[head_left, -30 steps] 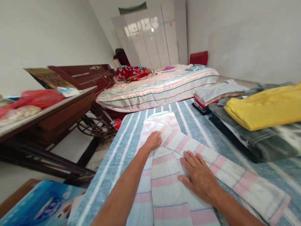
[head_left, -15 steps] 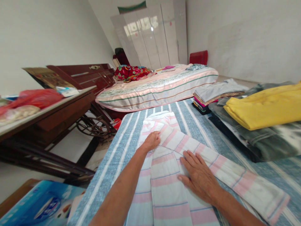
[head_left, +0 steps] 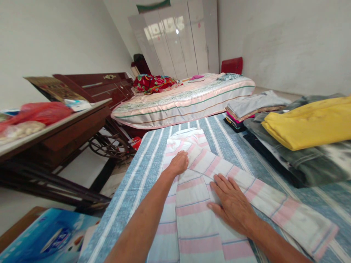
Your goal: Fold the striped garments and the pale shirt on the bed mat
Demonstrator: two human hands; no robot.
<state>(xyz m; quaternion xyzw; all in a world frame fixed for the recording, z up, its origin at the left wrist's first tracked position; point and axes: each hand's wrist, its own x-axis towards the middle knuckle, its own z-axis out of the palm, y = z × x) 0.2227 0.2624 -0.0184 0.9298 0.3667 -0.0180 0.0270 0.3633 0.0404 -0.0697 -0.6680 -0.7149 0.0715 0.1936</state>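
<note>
A white shirt with pink bands and thin blue lines (head_left: 196, 217) lies on the blue striped bed cover (head_left: 142, 160). One of its sleeves runs out toward the lower right. My left hand (head_left: 179, 163) is closed, its fingers pinching the shirt cloth near the top of that sleeve. Flat on the shirt body, just below the sleeve, rests my right hand (head_left: 231, 202) with its fingers stretched out. The lower end of the shirt runs out of view at the bottom edge.
Right of the shirt are piled folded clothes, with a yellow garment (head_left: 309, 122) on top and a grey one (head_left: 257, 104) farther back. At left stands a sewing machine table (head_left: 82, 122) above a blue carton (head_left: 46, 233). Beyond is a second bed (head_left: 189, 104).
My left hand has shifted very slightly to the right on the shirt cloth. The right hand stays in place, and the shirt looks almost the same.
</note>
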